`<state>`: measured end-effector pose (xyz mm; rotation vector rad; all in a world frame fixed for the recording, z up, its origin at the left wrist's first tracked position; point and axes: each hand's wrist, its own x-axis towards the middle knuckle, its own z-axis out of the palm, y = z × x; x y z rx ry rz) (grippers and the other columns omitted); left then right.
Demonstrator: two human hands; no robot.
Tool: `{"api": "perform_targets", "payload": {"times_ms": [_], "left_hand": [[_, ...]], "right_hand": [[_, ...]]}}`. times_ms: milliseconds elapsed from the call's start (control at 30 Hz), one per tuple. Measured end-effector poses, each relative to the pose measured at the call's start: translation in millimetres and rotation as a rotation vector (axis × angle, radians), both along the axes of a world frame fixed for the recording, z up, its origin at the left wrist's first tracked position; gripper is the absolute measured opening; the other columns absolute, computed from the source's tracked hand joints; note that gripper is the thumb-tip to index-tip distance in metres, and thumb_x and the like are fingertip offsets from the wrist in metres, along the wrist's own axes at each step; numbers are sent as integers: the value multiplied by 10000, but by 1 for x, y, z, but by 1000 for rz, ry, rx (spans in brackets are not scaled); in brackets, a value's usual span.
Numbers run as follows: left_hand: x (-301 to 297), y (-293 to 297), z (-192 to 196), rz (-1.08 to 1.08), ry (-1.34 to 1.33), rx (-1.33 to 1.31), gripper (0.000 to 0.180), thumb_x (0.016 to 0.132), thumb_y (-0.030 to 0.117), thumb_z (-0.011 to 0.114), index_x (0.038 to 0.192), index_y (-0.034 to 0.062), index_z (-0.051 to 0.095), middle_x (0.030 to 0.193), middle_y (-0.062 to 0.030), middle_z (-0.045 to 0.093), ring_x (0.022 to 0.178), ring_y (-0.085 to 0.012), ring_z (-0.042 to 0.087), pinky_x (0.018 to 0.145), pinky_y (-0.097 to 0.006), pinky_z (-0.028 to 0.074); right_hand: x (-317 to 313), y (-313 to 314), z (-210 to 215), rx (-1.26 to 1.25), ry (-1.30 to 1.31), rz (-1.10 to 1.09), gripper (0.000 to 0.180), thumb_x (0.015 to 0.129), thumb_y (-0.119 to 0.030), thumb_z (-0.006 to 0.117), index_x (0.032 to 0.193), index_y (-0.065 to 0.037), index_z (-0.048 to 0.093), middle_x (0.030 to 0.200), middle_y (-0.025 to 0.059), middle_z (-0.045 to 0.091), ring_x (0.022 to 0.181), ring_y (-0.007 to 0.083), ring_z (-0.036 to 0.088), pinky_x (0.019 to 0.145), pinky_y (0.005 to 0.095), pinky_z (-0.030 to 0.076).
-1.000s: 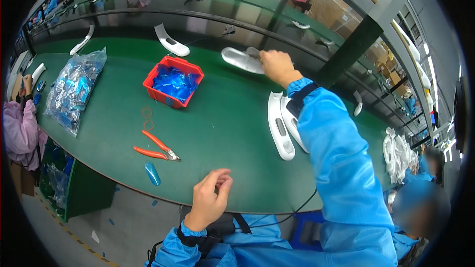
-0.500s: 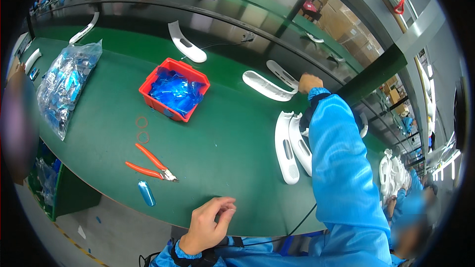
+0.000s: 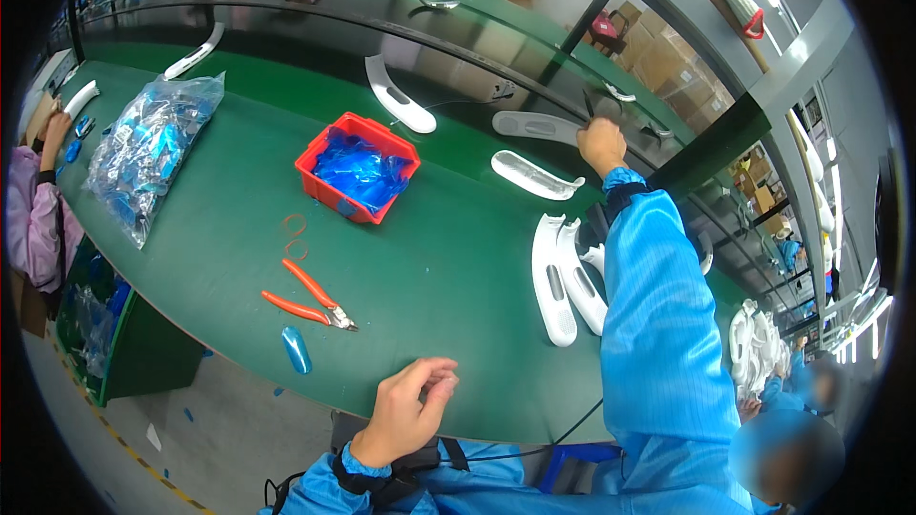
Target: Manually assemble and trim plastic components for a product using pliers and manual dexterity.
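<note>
Reaching far out, our right hand point(image 3: 601, 143) grips the grey moulded part point(image 3: 536, 126) — a white part point(image 3: 534, 176) lies just nearer. Our left hand point(image 3: 408, 410) rests loosely curled, holding nothing, at the counter point(image 3: 458, 267) edge — orange pliers point(image 3: 305, 298) just beyond.

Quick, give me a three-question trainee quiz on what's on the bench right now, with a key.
1. True or false: the right hand is at the grey moulded part on the far side of the green table.
2. What lies nearest the red bin? A) orange-handled cutters B) rubber rings C) clear bag of blue parts
3. Fill in: the left hand rests at the table's ____ edge.

Key: 1 true; 2 B; 3 near.
</note>
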<state>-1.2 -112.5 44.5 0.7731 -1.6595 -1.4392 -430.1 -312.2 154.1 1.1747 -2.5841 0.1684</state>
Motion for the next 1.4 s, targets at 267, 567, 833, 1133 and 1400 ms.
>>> {"api": "perform_targets", "payload": {"times_ms": [267,567,833,1133,1400], "left_hand": [[4,6,1,-1,23,-35,224,899,27,588,1111,-44,607,890,-136,703,772,-190,700,702,-302,561],[4,13,-2,-259,305,372,387,993,196,550,1293,-39,482,1161,-190,630,1051,-252,641,941,-377,509],[-20,38,6,-348,784,1024,666,1024,547,268,1403,6,357,1301,-253,534,1213,-352,549,1032,-512,448],[3,90,-16,-628,674,1111,803,988,643,198,1331,-37,452,1002,-188,656,758,-266,671,648,-382,563],[-13,127,-53,-594,649,1105,732,993,633,230,1158,-18,520,832,-143,619,630,-224,614,530,-328,494]], "right_hand": [[87,90,39,-296,276,494,219,841,-187,660,989,-34,611,964,176,615,813,405,646,694,511,507],[208,252,-2,-358,140,786,371,643,-22,731,994,-49,615,836,104,554,649,287,594,553,380,476],[297,364,-27,-252,-425,942,286,708,-126,813,936,-44,661,765,75,593,601,224,608,536,328,476],[245,352,-39,-700,-1400,533,267,1029,-226,429,949,21,489,707,83,544,607,168,555,587,315,497],[264,329,-57,-845,-1540,621,351,1043,-320,415,949,11,479,736,105,546,634,178,563,613,334,515]]}}
